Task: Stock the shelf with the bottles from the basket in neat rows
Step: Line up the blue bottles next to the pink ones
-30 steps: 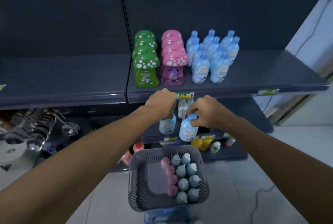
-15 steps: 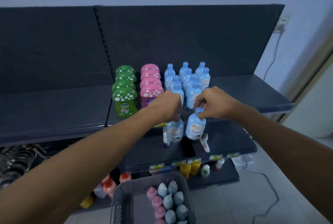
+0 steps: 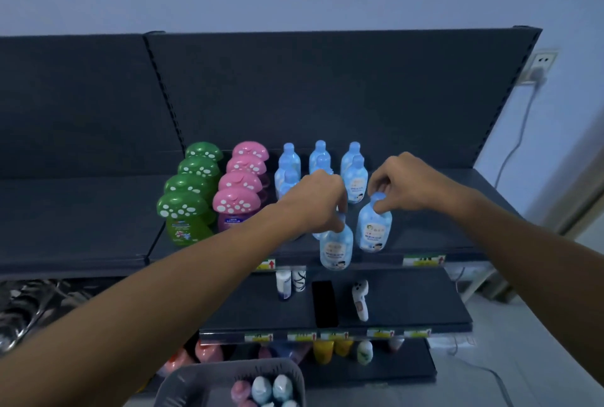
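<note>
Nearest me, below the shelf [image 3: 81, 226], I see the grey basket [image 3: 183, 387] with basket bottles [image 3: 261, 388] standing caps up. At the shelf's front edge my left hand [image 3: 318, 197] pinches the cap of the lower blue bottle [image 3: 336, 248], upright and overlapping the edge. My right hand [image 3: 402, 182] pinches the cap of the higher blue bottle [image 3: 374, 230], upright above the edge. Both labels show a cartoon face, but the writing is unreadable. Deeper on the shelf stand blue rows [image 3: 289, 164], pink mushroom bottles [image 3: 237, 202] and green mushroom bottles [image 3: 183, 207].
</note>
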Demonstrator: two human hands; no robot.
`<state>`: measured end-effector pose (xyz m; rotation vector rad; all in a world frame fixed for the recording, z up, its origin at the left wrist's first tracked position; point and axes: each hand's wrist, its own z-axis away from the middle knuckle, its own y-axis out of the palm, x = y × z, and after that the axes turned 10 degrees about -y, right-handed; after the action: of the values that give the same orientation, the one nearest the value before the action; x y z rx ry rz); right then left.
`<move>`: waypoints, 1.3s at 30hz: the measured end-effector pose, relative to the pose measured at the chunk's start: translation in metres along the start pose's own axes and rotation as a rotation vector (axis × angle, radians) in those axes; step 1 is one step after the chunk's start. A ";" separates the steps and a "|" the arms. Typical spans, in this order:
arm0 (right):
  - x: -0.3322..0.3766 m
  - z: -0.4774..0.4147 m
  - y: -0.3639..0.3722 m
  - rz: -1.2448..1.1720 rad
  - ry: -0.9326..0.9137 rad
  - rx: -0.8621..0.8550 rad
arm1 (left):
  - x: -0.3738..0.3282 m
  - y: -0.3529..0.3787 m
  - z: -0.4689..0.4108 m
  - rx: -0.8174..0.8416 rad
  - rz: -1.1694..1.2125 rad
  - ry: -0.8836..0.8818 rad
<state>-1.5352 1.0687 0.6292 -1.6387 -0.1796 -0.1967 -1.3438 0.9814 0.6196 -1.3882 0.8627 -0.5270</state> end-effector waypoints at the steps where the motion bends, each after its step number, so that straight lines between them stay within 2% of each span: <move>1: -0.008 -0.004 -0.002 -0.001 0.001 -0.002 | -0.006 0.000 -0.005 -0.008 0.002 0.003; 16: -0.076 -0.047 0.001 -0.070 -0.074 -0.013 | -0.041 0.014 -0.070 -0.012 0.058 -0.098; 27: -0.095 -0.072 0.016 -0.150 -0.134 -0.004 | -0.045 0.021 -0.092 -0.016 0.074 -0.134; 39: -0.100 -0.084 0.024 -0.127 -0.148 0.003 | -0.043 0.029 -0.099 -0.015 0.081 -0.138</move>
<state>-1.6279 0.9836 0.5883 -1.6408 -0.3967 -0.1715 -1.4521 0.9569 0.6037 -1.3806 0.8091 -0.3590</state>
